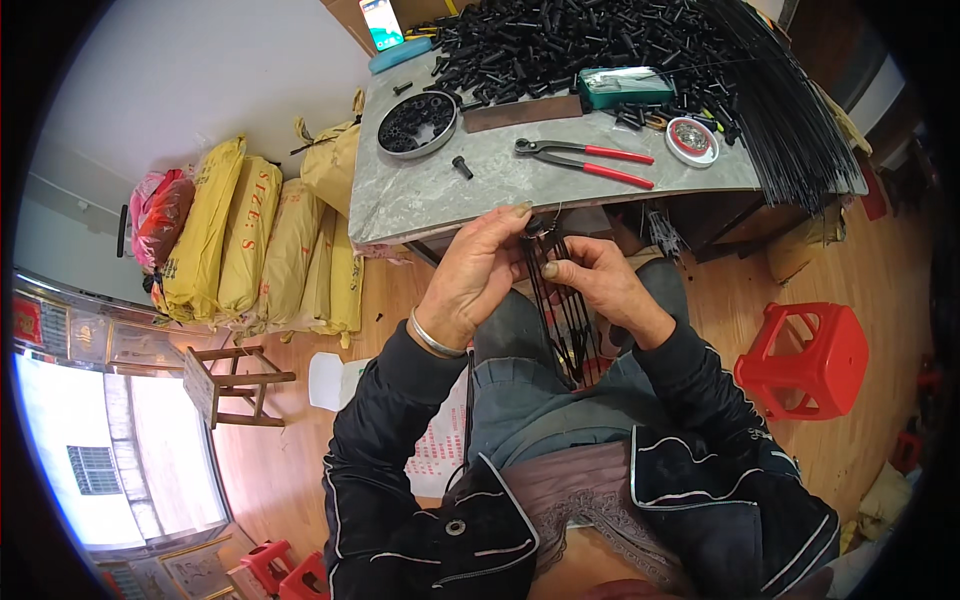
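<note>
Between my hands, over my lap, is a bundle of thin black rods (566,335), gathered at a small black hub; it looks like an umbrella's rib frame. My left hand (475,275) is closed around the top of it, its thumb beside the hub. My right hand (604,287) pinches the rods just below, thumb pressed on them. A fine wire sticks up by the hub. Just beyond, on the grey table (400,205), lie a black bolt-shaped part (462,167) and red-handled pincers (590,160). The rods' lower ends reach down between my thighs.
A heap of black plastic parts (560,45) covers the table's back; long black rods (785,120) hang over its right side. A round dish (414,156) holds black rings. Yellow sacks (245,240) stand at left. A red stool (815,360) is at right, a wooden stool (203,388) at left.
</note>
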Motion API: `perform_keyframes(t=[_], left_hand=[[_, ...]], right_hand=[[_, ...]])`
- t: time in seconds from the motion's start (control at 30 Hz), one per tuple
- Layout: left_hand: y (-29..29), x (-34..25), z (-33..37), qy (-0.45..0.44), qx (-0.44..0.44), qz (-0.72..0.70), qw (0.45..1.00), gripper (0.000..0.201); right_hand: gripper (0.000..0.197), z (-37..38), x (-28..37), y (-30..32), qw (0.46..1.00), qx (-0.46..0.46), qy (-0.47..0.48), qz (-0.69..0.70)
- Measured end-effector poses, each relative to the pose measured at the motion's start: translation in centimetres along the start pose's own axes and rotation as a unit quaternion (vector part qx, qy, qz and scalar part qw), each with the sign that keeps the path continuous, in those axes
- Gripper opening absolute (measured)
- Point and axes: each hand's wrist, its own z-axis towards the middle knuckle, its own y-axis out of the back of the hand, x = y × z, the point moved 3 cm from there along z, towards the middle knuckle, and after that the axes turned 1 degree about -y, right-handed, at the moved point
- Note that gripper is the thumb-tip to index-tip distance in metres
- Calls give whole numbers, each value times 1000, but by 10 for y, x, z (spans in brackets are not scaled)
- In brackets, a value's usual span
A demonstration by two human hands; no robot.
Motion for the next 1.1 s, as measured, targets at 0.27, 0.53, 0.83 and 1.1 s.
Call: perform_keyframes(t=[0.27,0.53,0.83,1.1], left_hand=[[-1,3,2,-4,-17,7,1000,23],[-5,1,-1,-9,-21,14,1000,25],[-12,-5,-5,-19,-3,86,996,28],[-4,-2,0,-10,11,25,1000,24]], right_hand=[[17,-2,2,2,1000,-4,6,3],[17,-2,0,2,1000,2,4,19],[17,-4,4,1,1000,-10,13,8],[17,-2,3,-1,999,-13,12,45]])
